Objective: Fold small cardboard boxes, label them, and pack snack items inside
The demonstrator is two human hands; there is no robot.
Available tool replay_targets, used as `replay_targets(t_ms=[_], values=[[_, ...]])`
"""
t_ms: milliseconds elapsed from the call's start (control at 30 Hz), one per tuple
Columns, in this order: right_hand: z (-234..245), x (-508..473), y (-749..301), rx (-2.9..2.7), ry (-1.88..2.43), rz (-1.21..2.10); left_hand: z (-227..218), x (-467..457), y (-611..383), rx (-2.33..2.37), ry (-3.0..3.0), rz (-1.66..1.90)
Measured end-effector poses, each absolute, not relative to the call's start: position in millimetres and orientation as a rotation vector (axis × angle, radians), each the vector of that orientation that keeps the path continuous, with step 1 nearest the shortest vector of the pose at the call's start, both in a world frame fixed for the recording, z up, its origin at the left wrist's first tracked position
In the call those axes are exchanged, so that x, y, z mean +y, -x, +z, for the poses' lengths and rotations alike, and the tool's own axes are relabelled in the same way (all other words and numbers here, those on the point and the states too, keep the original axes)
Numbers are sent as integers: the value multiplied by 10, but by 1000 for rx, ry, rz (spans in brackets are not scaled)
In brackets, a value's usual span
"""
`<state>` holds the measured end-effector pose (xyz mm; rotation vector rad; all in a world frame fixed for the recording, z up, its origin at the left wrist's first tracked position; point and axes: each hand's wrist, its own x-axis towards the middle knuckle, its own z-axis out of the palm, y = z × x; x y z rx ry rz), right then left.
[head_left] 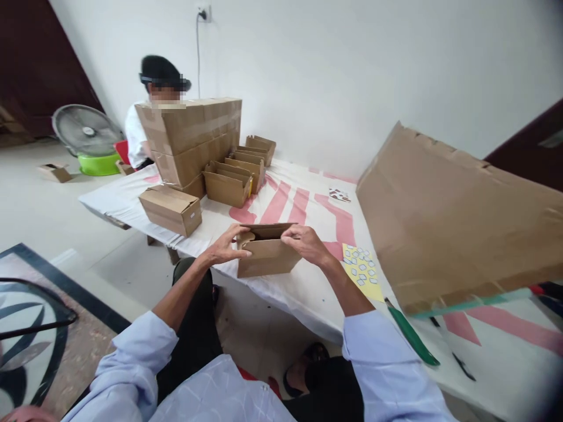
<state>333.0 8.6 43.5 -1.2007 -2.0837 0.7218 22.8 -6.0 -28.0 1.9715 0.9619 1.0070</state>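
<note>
I hold a small box [268, 258] of brown cardboard between both hands at the near edge of the table [308, 287]. It rests on the white cloth with pink stripes. My left hand [226, 246] grasps its left end, thumb on the front by a curved flap, fingers over the top edge. My right hand [305, 241] grips the right end the same way, fingers curled over the top, which is open.

Just to the right of my right wrist lies a yellow sticker sheet [361, 271], and nearer me a green-handled tool [411, 335]. A large flat carton [453, 217] leans over the table on the right. Further along on the left stands a closed box [171, 209], behind it a row of open boxes [229, 183] beside a big taped carton [193, 135]. Another person [136, 132] sits behind that carton, with a fan [85, 130] on the floor nearby.
</note>
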Motion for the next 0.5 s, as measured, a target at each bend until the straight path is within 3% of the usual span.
replay_targets(t_ms=[233,500], values=[[444,1,-3299,-2318,1115,108,-313,-63,-388,1006,-2083,1152],[437,-90,-3366,-2020,1200,325,-367,-91,-382,1051,-2000,1119]])
